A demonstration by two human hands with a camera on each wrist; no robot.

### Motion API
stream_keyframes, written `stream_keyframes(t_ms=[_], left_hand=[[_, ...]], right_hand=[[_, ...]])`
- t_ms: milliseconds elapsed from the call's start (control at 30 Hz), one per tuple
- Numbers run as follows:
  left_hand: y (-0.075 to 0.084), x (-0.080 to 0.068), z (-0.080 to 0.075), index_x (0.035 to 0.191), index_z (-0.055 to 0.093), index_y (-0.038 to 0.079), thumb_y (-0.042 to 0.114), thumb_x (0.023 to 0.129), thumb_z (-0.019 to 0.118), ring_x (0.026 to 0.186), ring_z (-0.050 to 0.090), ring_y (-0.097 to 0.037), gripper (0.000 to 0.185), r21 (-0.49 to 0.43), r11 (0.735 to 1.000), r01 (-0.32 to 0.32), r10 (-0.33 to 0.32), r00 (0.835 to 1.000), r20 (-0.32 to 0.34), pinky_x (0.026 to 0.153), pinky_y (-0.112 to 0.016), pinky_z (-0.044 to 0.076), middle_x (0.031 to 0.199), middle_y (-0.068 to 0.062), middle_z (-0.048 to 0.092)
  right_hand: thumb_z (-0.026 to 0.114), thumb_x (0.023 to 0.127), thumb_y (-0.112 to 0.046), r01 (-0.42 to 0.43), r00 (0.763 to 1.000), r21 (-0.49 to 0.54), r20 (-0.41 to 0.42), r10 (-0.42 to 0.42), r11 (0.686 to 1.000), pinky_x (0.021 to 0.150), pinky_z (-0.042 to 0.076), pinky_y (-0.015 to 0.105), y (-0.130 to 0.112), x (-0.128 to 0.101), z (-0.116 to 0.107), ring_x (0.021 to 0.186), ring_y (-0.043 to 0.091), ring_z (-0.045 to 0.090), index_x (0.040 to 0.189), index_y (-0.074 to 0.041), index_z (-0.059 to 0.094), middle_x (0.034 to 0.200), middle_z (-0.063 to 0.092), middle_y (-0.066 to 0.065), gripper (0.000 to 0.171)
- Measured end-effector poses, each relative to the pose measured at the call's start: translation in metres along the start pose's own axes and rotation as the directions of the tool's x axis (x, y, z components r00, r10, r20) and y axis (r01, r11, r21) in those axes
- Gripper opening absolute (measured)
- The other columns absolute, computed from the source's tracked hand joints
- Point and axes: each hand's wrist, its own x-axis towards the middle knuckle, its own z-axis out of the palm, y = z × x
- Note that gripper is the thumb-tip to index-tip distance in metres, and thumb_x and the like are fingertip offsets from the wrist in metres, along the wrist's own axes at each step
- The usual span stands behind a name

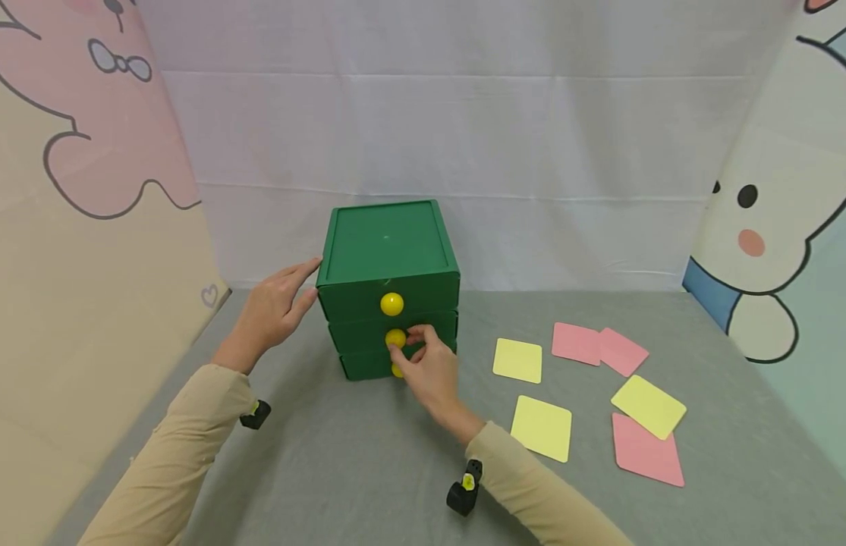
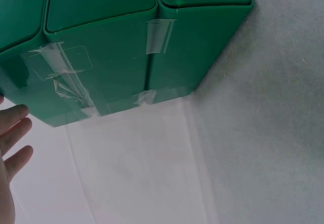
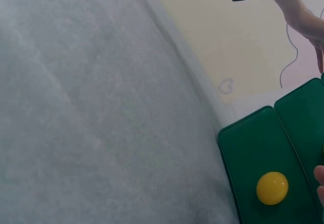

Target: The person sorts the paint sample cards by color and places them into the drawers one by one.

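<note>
Near the middle of the head view, on the grey table (image 1: 368,470), stood the green drawer box (image 1: 388,250), and both my hands were on it. My left hand (image 1: 275,307) lay against its upper left corner, fingers (image 2: 15,133) straight and relaxed, bracing rather than gripping. My right hand (image 1: 429,368) was at the front, fingers (image 1: 414,341) curled and pinching the middle knob (image 1: 395,338).

As far as I could judge, the work had barely begun: all three drawers sat flush and shut, the middle one was merely taken by its knob and not yet drawn out, and every card lay loose on the table at the lower right of the frame, well apart from the box.

By my count there was one box with three drawers and three yellow knobs: the top knob (image 1: 391,304) clear, the middle one under my fingers, the bottom knob (image 1: 397,371) half hidden by my hand. The cards came to six: three yellow cards (image 1: 518,360) and three pink cards (image 1: 576,343). Strips of clear tape (image 2: 159,34) held the box's side together in the left wrist view.
</note>
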Motion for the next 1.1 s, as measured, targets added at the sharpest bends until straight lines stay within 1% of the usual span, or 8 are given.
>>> stream_keyframes(t_ms=[233,467,767,967,1100], left_hand=[[-0.0007,0.0006,-0.0001,0.134,0.043,0.0,0.032,0.097,0.038,0.114,0.05,-0.035,0.049,-0.001,1.0,0.005,-0.005,1.0,0.007,0.094,-0.05,0.039,0.126,-0.02,0.052],[-0.0007,0.0,-0.0001,0.134,0.043,0.0,0.034,0.098,0.036,0.112,0.051,-0.036,0.05,0.0,1.0,0.003,-0.003,1.0,-0.003,0.093,-0.051,0.04,0.125,-0.021,0.053],[0.0002,-0.0012,-0.0001,0.132,0.045,-0.003,0.033,0.097,0.037,0.111,0.051,-0.037,0.05,-0.006,1.0,-0.003,0.002,1.0,-0.008,0.092,-0.052,0.04,0.124,-0.021,0.054],[-0.0004,-0.001,0.0008,0.132,0.044,-0.002,0.037,0.098,0.034,0.111,0.052,-0.036,0.053,-0.011,1.0,-0.015,0.015,1.0,-0.025,0.091,-0.052,0.04,0.124,-0.021,0.053],[-0.0003,-0.0007,0.0002,0.132,0.044,-0.002,0.036,0.098,0.034,0.111,0.051,-0.036,0.052,-0.019,1.0,-0.019,0.018,0.999,-0.026,0.091,-0.052,0.04,0.124,-0.021,0.053]], right_hand=[[0.069,0.08,-0.028,-0.003,1.0,0.013,-0.015,0.003,1.0,0.048,0.044,0.017,0.0011,-0.0014,0.0047,0.053,0.008,0.055,0.094,-0.007,0.06,0.085,0.066,0.002,0.026],[0.067,0.082,-0.027,-0.036,0.999,0.061,-0.009,0.036,0.998,0.047,0.044,0.017,0.0013,-0.0021,0.008,0.053,0.008,0.056,0.095,-0.007,0.061,0.084,0.066,0.002,0.024],[0.067,0.082,-0.026,-0.046,0.999,0.061,0.001,0.046,0.997,0.046,0.044,0.017,-0.0002,-0.0037,0.0073,0.051,0.005,0.054,0.093,-0.006,0.061,0.084,0.065,0.003,0.023],[0.067,0.082,-0.025,-0.037,0.999,0.067,-0.004,0.037,0.997,0.047,0.044,0.017,-0.0014,-0.0049,0.0046,0.051,0.008,0.055,0.093,-0.006,0.061,0.083,0.066,0.004,0.023],[0.068,0.082,-0.026,-0.037,0.999,0.07,0.005,0.037,0.997,0.047,0.044,0.016,-0.0028,-0.0067,0.0018,0.051,0.007,0.054,0.092,-0.006,0.061,0.083,0.066,0.004,0.024]])
